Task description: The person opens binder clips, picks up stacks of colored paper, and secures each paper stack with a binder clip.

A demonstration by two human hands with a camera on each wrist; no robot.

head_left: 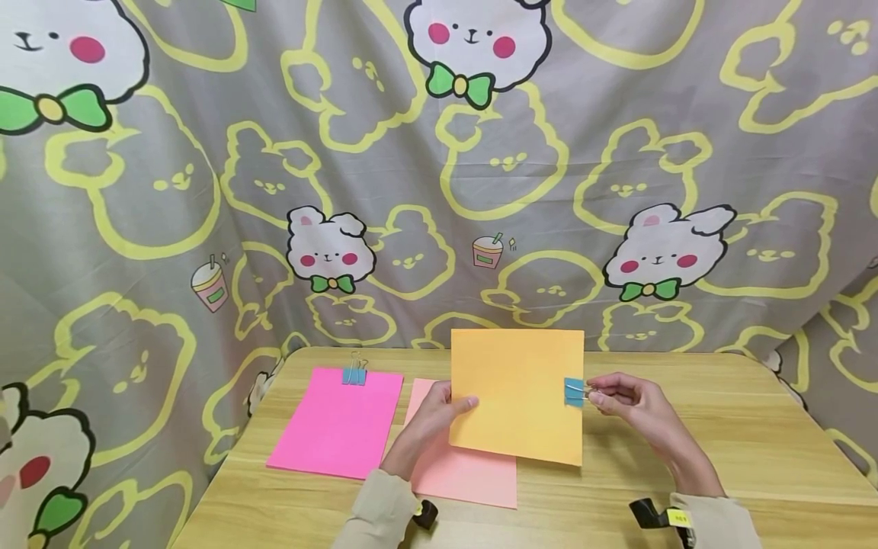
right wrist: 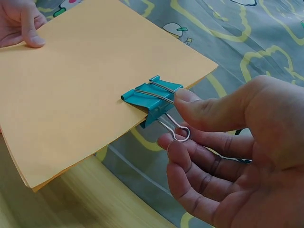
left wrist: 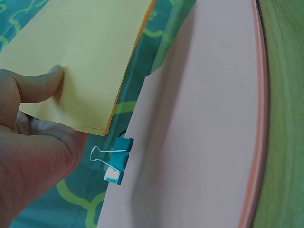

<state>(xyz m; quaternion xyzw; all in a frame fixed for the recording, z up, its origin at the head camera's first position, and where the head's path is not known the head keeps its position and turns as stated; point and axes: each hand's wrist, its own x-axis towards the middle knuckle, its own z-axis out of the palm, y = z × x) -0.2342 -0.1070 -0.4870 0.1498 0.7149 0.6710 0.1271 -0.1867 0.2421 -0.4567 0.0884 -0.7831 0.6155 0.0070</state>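
Note:
My left hand (head_left: 432,419) grips a stack of orange paper (head_left: 514,389) by its left edge, thumb on the front face, holding it up above the table. On the stack's right edge sits a teal binder clip (head_left: 573,392). My right hand (head_left: 643,406) pinches that clip's wire handles: in the right wrist view the thumb presses the upper handle and the fingers curl beside the lower one (right wrist: 180,135). Below the orange sheets lies a light pink stack (head_left: 473,480), partly covered by them. The left wrist view shows another teal clip (left wrist: 118,159) at a pale pink stack's edge.
A bright pink stack (head_left: 336,423) with a blue binder clip (head_left: 354,376) on its far edge lies to the left, its wire handles standing up. All rests on a wooden table (head_left: 741,427). A patterned grey curtain (head_left: 411,175) hangs right behind the table.

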